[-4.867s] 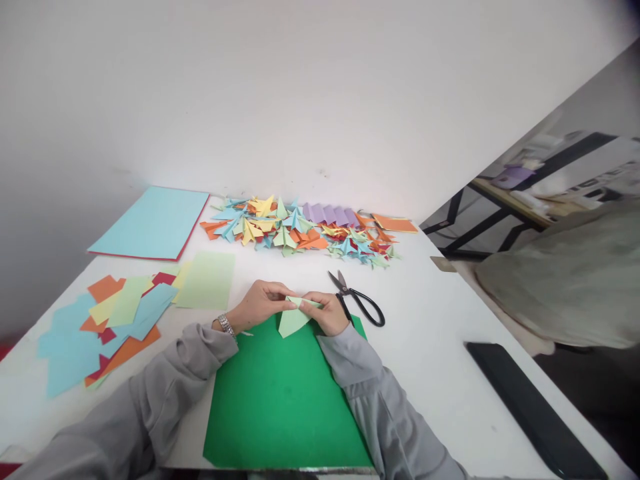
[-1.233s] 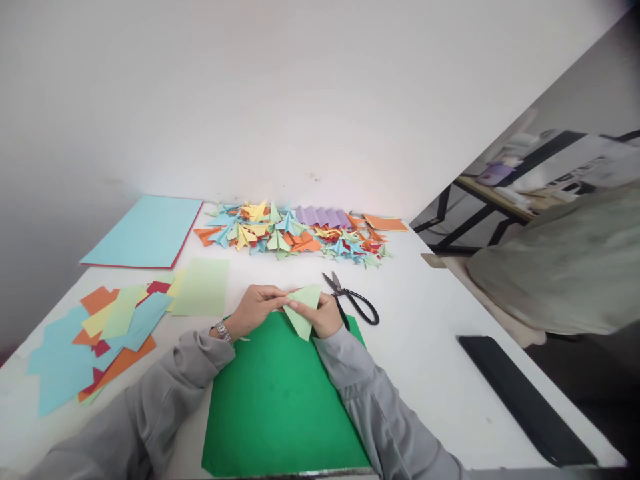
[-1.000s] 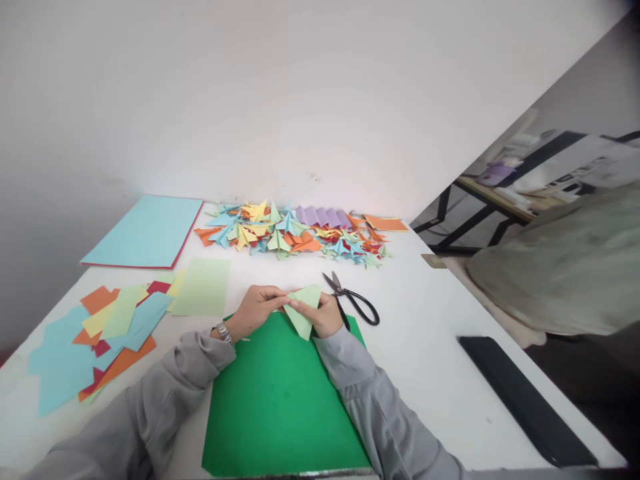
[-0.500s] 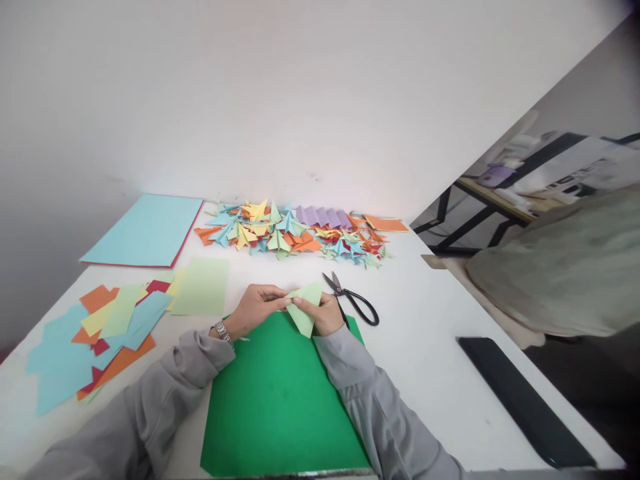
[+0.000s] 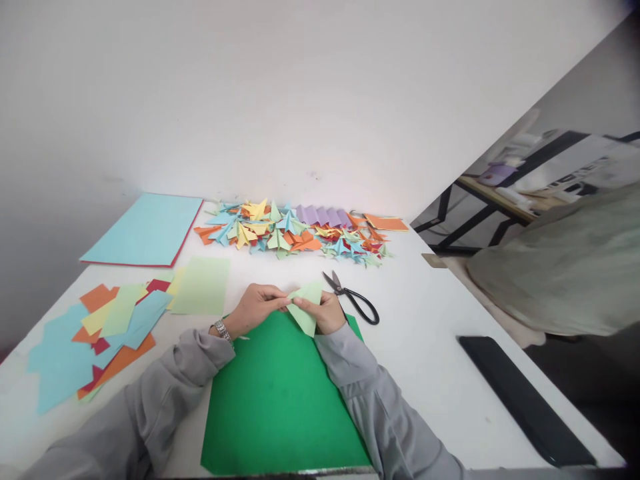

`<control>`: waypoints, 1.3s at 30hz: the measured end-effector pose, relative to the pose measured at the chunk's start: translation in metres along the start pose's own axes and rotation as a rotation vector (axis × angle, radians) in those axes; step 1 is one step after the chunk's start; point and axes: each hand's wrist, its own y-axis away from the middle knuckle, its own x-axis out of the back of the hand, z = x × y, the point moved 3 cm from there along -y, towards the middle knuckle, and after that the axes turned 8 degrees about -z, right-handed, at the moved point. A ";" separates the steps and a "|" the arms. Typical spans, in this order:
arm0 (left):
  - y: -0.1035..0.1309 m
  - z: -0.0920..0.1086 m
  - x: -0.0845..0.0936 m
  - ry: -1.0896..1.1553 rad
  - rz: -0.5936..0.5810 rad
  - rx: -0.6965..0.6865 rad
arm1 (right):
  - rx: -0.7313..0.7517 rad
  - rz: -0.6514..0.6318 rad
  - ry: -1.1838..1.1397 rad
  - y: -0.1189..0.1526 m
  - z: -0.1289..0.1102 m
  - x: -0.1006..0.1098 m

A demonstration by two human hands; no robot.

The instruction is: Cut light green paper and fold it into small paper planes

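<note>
A partly folded piece of light green paper [image 5: 307, 313] is held up between my two hands, above the far edge of a green sheet [image 5: 285, 400]. My left hand [image 5: 255, 309] pinches the paper's left tip between thumb and fingers. Around its right side my right hand [image 5: 327, 312] is closed, with the thumb lying on the front face. The fingers behind the paper are hidden. Just right of my right hand, black-handled scissors [image 5: 350, 297] lie with their blades apart. One handle loop is partly covered by that hand.
Folded paper planes [image 5: 280, 233] in many colours lie along the wall, with a purple pleated paper [image 5: 324, 217] among them. Loose coloured papers [image 5: 65, 360] spread at left, below a blue sheet stack [image 5: 145, 230]. A black flat object [image 5: 525, 400] lies at right. Beyond the table shows a person's clothing [image 5: 555, 260].
Hardly anything differs. Both hands keep their grip on the light green paper, and its lower edge has shifted very slightly.
</note>
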 end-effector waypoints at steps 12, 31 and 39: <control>0.000 -0.003 0.000 0.026 -0.049 0.062 | -0.031 -0.049 0.017 0.004 -0.010 -0.004; 0.001 -0.003 -0.002 0.029 -0.009 0.039 | -0.017 -0.018 0.106 0.005 -0.012 -0.005; 0.000 -0.005 -0.001 -0.035 -0.004 0.048 | 0.010 -0.015 0.061 0.006 -0.017 -0.008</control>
